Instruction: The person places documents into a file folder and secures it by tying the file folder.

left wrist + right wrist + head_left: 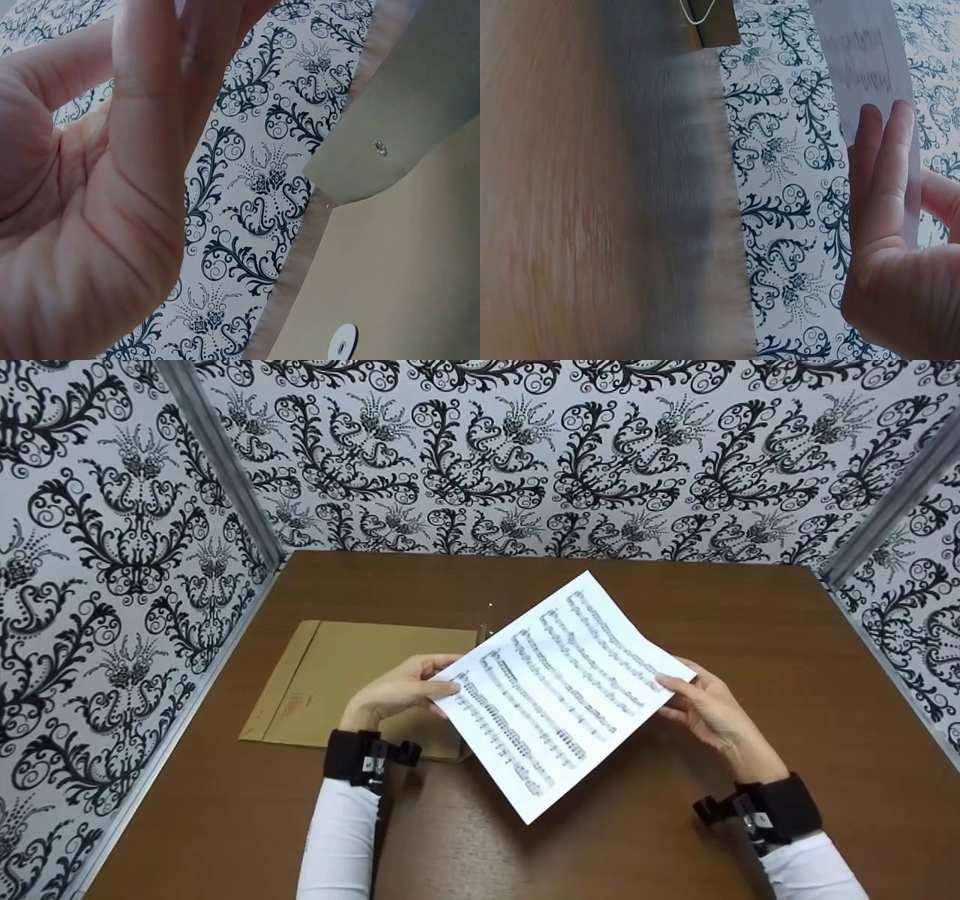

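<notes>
Sheet music [555, 697], white paper printed with rows of notes, is held tilted above the table between both hands. My left hand [401, 686] pinches its left corner, thumb on top and fingers beneath. At the right corner my right hand [709, 709] grips the paper the same way; the right wrist view shows fingers behind the sheet [862, 67]. Below and to the left lies a brown envelope [375, 660], partly hidden by the left hand and the paper. The left wrist view shows its raised flap [405, 112] and a white round button [343, 342].
The brown wooden table [787, 660] extends around the envelope and paper. Patterned black-and-white walls [517, 457] stand behind and at both sides, with grey corner posts [225, 457]. A white string [697, 16] hangs by the envelope in the right wrist view.
</notes>
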Tool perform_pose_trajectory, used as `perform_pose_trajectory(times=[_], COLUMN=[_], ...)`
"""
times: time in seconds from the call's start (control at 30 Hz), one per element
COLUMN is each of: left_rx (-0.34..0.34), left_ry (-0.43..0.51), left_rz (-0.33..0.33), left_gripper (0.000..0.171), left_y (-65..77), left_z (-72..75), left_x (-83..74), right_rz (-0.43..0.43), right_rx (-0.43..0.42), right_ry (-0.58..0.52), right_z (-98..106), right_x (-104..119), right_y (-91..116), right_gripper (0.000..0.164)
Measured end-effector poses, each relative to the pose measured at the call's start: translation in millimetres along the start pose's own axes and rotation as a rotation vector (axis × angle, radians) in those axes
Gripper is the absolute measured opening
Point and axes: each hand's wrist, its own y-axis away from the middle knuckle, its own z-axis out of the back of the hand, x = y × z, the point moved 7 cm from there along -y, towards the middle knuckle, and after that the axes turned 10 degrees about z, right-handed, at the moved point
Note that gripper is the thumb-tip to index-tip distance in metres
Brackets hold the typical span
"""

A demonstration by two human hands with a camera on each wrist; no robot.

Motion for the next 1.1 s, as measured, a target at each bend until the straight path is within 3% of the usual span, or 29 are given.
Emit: perform_pose_trajectory(times=[0.43, 0.73, 1.1], left_rx=[0.011, 0.057, 0.044], left_ry=[-0.015, -0.008, 0.015], left_rz=[0.011, 0.002, 0.000], left_gripper=[0.053, 0.054, 0.054], left_y=[2.4, -2.3, -3.1], left_z=[2.6, 1.8, 1.1], left_x=[1.7, 7.5, 5.5], right_rz=[0.010, 0.021, 0.031], right_rx=[0.083, 0.170, 0.161], right_ry=[0.042, 0.045, 0.037], right_z=[-0.1, -4.0, -3.0], right_x=[-2.7, -4.2, -5.7], right_y=[-6.1, -3.1, -3.8], right_gripper=[0.021, 0.019, 0.019])
